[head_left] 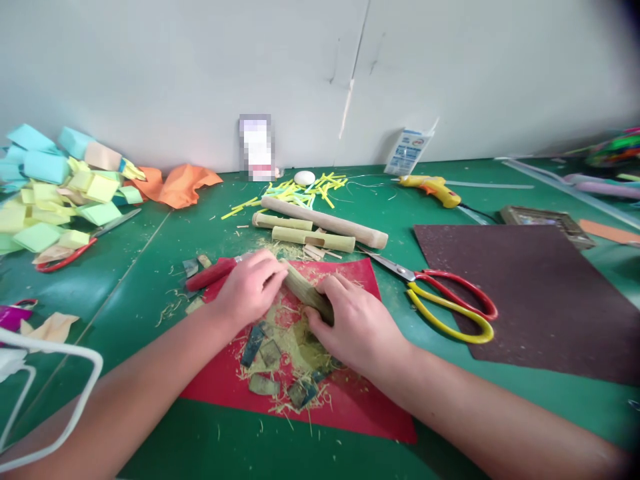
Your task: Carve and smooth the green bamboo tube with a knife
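A short greenish bamboo tube [306,288] slants over a red sheet [210,387]. My right hand [355,317] is wrapped around its near end. At the far end, my left hand [253,283] is closed with its fingertips pressed together against the tube; whatever they pinch is hidden. A red-handled tool [211,274] lies beside my left hand, its far part covered. Below the tube, several dark, worn scraps [264,385] lie among pale shavings [287,350] on the sheet. Two cut bamboo pieces [314,239] and a longer wooden rod [325,221] rest beyond my hands.
Scissors [407,272] with red and yellow handles lie right, partly on a dark brown sheet [530,300]. Behind are a yellow glue gun [431,190], a carton [409,151], yellow strips [295,193] and an egg-like white object [305,178]. Folded papers [60,193] pile up left.
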`<state>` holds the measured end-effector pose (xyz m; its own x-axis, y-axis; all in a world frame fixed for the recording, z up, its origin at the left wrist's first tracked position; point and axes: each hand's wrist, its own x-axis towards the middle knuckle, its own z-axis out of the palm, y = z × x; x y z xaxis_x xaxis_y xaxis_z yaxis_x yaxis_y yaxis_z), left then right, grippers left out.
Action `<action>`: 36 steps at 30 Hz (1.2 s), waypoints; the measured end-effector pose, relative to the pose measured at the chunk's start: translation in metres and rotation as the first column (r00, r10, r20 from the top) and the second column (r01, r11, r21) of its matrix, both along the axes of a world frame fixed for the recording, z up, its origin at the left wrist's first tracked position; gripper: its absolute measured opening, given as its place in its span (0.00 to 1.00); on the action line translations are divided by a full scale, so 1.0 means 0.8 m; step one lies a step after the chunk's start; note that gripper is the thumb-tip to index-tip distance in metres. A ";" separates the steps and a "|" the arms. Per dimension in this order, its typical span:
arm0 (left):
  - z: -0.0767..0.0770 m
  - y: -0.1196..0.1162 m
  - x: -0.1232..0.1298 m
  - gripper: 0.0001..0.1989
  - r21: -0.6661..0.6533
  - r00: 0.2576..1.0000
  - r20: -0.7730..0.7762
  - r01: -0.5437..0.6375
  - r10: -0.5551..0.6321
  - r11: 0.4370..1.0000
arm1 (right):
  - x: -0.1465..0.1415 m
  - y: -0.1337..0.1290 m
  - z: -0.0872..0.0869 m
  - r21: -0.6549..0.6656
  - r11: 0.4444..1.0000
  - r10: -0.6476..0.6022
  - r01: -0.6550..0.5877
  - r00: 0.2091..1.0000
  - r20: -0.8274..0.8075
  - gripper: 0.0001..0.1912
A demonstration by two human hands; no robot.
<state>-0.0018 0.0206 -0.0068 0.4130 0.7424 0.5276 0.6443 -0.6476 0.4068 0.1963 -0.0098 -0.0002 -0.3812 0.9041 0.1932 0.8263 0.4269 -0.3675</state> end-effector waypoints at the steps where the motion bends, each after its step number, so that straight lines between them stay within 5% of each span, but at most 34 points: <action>1: 0.000 -0.001 0.002 0.07 -0.009 1.000 -0.002 0.028 -0.028 1.000 | 0.000 0.000 0.000 -0.004 1.000 0.001 -0.001 1.000 0.000 0.05; 11: 0.001 -0.006 0.006 0.08 -0.017 0.997 -0.056 0.052 -0.053 0.998 | -0.001 0.002 0.000 0.000 1.000 0.009 -0.009 1.000 -0.003 0.05; 15: 0.003 -0.004 0.004 0.09 0.017 0.998 -0.056 -0.028 0.029 0.999 | -0.002 0.002 -0.001 0.009 1.000 0.008 -0.008 1.000 -0.018 0.06; 19: 0.002 -0.006 0.005 0.08 -0.024 0.997 -0.059 0.051 -0.052 0.998 | -0.002 0.002 -0.001 0.002 1.000 0.012 -0.012 1.000 -0.010 0.05; 24: 0.000 -0.005 0.002 0.09 0.012 0.998 -0.052 -0.039 0.039 0.999 | -0.002 0.003 0.000 -0.003 1.000 0.007 -0.007 1.000 -0.013 0.06; 28: -0.002 -0.007 0.003 0.08 -0.003 0.996 -0.073 0.053 -0.053 0.999 | -0.003 0.003 0.001 -0.008 1.000 0.011 -0.011 1.000 -0.005 0.05; 36: -0.002 -0.010 0.002 0.09 0.021 0.991 -0.124 0.057 -0.054 0.998 | -0.004 0.001 0.001 -0.004 1.000 0.008 -0.008 1.000 -0.003 0.05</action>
<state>-0.0004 0.0129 -0.0087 0.5161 0.7042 0.4876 0.6517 -0.6923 0.3099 0.1931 -0.0088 0.0008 -0.3882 0.9016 0.1909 0.8214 0.4324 -0.3720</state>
